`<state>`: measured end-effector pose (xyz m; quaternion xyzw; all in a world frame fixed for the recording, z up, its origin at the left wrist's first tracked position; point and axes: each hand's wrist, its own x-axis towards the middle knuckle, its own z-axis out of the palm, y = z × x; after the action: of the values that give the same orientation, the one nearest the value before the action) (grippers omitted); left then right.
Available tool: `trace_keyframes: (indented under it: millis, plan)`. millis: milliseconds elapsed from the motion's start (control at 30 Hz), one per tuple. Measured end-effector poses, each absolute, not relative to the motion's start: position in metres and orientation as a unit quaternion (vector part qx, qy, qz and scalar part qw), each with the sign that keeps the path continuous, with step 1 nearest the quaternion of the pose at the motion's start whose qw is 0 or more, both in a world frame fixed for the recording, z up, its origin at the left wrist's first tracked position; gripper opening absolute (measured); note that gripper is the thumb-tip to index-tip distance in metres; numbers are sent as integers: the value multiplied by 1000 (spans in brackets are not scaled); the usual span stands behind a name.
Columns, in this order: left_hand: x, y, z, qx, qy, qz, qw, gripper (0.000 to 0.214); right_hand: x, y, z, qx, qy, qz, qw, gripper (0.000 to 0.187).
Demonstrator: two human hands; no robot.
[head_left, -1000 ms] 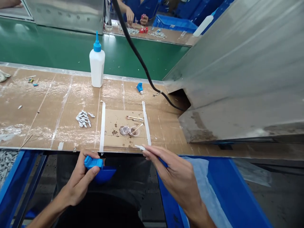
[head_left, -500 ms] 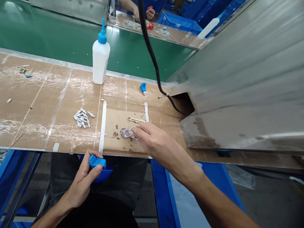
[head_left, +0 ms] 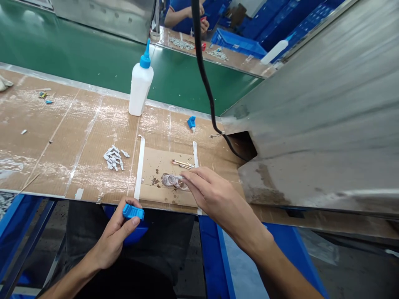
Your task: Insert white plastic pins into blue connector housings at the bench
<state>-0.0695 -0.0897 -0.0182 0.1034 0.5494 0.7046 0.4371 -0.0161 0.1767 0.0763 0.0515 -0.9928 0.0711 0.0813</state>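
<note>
My left hand (head_left: 116, 234) is closed around a blue plastic part (head_left: 133, 212), thumb on its near side, just off the table's front edge. Over the cardboard sheet (head_left: 156, 158), my right hand (head_left: 212, 193) pinches a small white plastic part (head_left: 180, 177), mostly hidden by the fingers. Its tip is at a small clear container (head_left: 170, 180) with wet-looking contents. Dark drops spot the sheet around that container. Behind it lie several cotton swabs (head_left: 182, 164). To the left is a pile of small light-grey plastic parts (head_left: 114, 158).
A white squeeze bottle (head_left: 141, 89) with a blue nozzle stands at the table's back. Another blue part (head_left: 191, 123) lies right of it. A black cable (head_left: 205, 83) hangs before the metal housing (head_left: 311, 116). Across the green belt (head_left: 93, 58), a co-worker's hands (head_left: 199, 18) hold something red.
The camera view has shifted slightly, so the scene sits a little lower and to the right. Both hands keep their holds, the right still at the container.
</note>
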Motion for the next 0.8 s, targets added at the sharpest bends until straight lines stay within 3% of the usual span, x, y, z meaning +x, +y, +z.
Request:
trace_keyframes:
  millis: [133, 300, 533, 800]
  plan:
    - [-72, -80, -19, 93, 482, 747, 449, 21, -8, 171, 76, 44, -971, 147, 184, 12]
    - [-73, -72, -18, 81, 431, 778, 450, 22, 8, 143, 75, 14, -933, 285, 217, 17]
    - [-73, -72, -10, 75, 429, 778, 454, 25, 17, 107, 64, 12, -884, 428, 189, 23]
    - [-70, -74, -5, 82, 437, 770, 457, 25, 18, 102, 58, 15, -867, 467, 173, 23]
